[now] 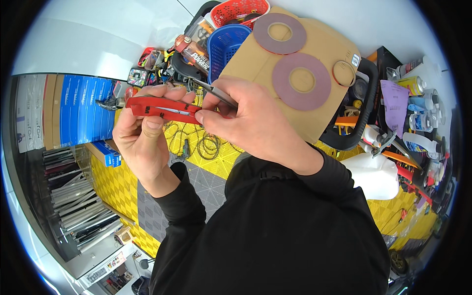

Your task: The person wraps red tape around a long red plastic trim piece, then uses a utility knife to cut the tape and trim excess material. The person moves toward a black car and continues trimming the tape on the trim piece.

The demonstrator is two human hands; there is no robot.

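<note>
A narrow piece covered in red backing film (141,106), with dark print and a long slot down its middle, lies lengthwise between my hands. A pale strip shows inside the slot. My left hand (142,142) grips its left part, thumb in front and fingers behind. At its right end, the thumb and fingertips of my right hand (255,115) pinch the red film. A slim grey and black tool (219,93), like a utility knife, is also in my right hand, pointing up and left; its tip is hard to make out.
Beyond my right hand, a cardboard sheet (241,61) lies on a black-handled cart, carrying two rolls of mauve double-sided tape (282,81) and a thin tape ring (336,73). A blue basket (223,42) and red basket (221,14) stand behind. Bottles crowd the right; cables (209,147) lie on yellow floor tiles.
</note>
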